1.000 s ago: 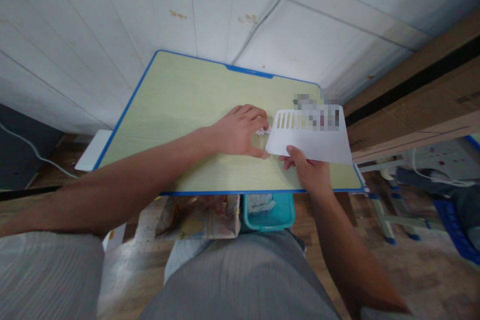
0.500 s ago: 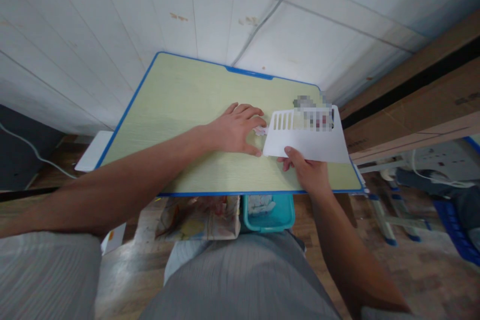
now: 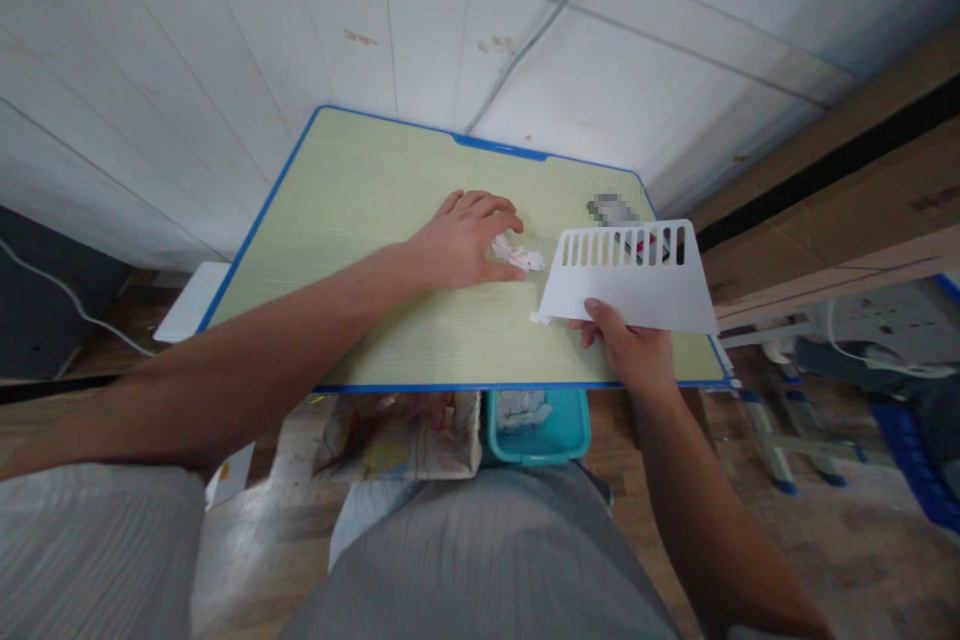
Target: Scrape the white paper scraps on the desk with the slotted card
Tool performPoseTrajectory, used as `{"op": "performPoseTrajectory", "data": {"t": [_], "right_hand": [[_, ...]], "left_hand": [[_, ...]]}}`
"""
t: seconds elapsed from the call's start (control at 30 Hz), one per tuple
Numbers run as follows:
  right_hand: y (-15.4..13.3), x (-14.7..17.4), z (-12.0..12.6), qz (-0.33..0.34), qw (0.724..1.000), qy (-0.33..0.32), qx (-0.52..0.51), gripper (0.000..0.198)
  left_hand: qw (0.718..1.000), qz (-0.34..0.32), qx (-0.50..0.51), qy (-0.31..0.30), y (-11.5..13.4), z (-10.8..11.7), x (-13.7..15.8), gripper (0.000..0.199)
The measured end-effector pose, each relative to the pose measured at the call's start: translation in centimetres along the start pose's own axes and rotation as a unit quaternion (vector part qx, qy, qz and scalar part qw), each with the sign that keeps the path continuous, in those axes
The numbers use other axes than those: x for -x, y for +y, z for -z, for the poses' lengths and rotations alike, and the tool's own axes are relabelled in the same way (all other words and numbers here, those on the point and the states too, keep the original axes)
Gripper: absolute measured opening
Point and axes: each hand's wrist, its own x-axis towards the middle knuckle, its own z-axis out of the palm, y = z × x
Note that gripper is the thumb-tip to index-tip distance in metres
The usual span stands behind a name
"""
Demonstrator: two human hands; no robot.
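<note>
My right hand (image 3: 626,345) grips the lower edge of a white slotted plastic board (image 3: 637,292), thumb on top and fingers underneath. The board has a row of slots along its far side and is held over the right part of the table. My left hand (image 3: 469,240) is open, its fingers and thumb spread around a small heap of white paper scraps (image 3: 519,254) with pinkish marks. Whether the fingers touch the scraps I cannot tell. One small white scrap (image 3: 539,318) lies by the board's near left corner.
The pale yellow table (image 3: 360,210) has a blue rim and stands against a white wall. A blurred-out item (image 3: 611,209) lies at its back right, with dark and red things partly seen through the slots. Cardboard boxes (image 3: 825,230) stand right. Below are a turquoise bin (image 3: 540,445) and a bag (image 3: 405,435).
The board in my right hand has shifted right, away from the scraps. My left hand has moved slightly left and back, so more of the paper scraps shows.
</note>
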Motion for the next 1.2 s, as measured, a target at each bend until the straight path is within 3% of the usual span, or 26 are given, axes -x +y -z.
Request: {"op": "performPoseTrajectory", "data": {"t": [0.23,0.47,0.63,0.8,1.03,1.2], "right_hand": [[-1.0,3.1,1.5,0.008,0.997,-0.076,0.013,0.054],[-1.4,4.6,2.9,-0.027,0.988,-0.144,-0.038,0.048],[0.0,4.7,2.6,-0.041,0.993,-0.101,-0.047,0.051],[1.0,4.8,1.7,-0.048,0.992,-0.097,-0.061,0.055],[-0.2,4.5,0.9,-0.076,0.990,-0.060,-0.103,0.061],[0.0,4.1,0.8,-0.058,0.993,-0.048,-0.092,0.058]], "left_hand": [[0.996,0.048,-0.003,0.072,-1.2,0.7,-0.4,0.058],[0.992,0.076,-0.019,0.096,-1.6,0.8,-0.6,0.051],[0.987,0.097,-0.021,0.124,-2.9,0.5,-0.6,0.049],[0.981,0.123,-0.042,0.141,-4.4,0.6,-0.1,0.045],[0.967,0.223,-0.094,0.078,-5.0,2.1,0.3,0.051],[0.956,0.263,-0.120,0.042,-5.9,2.6,0.0,0.060]]}}
